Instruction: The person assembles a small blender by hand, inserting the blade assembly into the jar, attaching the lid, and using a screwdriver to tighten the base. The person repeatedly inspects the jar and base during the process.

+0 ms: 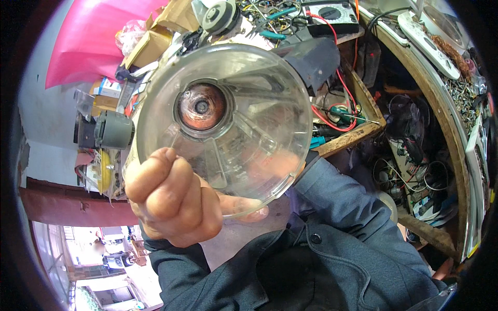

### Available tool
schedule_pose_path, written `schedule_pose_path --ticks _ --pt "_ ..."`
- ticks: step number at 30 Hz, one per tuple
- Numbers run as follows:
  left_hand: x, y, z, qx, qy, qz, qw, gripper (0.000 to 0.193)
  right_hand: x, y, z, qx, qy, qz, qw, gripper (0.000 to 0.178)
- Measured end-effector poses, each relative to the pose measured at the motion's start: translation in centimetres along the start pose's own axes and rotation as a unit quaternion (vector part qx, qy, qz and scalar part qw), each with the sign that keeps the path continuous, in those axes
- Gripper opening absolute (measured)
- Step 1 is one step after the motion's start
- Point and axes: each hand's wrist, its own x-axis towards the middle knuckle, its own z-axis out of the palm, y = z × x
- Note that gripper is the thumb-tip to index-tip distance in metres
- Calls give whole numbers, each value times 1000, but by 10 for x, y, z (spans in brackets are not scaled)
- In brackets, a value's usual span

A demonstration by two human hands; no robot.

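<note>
A round, clear plastic blender jar [249, 93] is held up in front of me with its open mouth toward the view. Flat ribs run down its inner wall. A brownish metal hub [201, 107] with a small dark centre sits in its bottom. My left hand [174, 199] is closed at the jar's near left rim, its fingers curled and one digit stretched along the lower rim. Behind the wall on the right, my right hand [277, 166] shows blurred through the plastic and seems to grip the jar from outside; its fingers are not clear.
On the cluttered bench behind lie an analogue multimeter [332, 13] with red leads, a round grey part [219, 18] and cardboard boxes [148, 49]. A wooden frame [358, 137] edges an opening with wires at right. At left stands a grey cylindrical part [115, 129].
</note>
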Motion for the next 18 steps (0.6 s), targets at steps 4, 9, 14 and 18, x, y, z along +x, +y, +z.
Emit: schedule_pose_path --ticks 4,9,14,18 --pt "5 -1 5 14 19 -6 1000 52 1 -1 -1 -4 -15 10 1000 43" --pt "-1 -4 3 -11 12 -1 1000 53 -5 -18 -17 -8 -105 58 993 45" --pt "2 1 -6 18 -30 -46 998 47 -2 7 16 -36 22 -18 999 33" --pt "-12 -8 -11 9 -27 -23 999 32 -2 13 23 -38 58 -42 997 25"
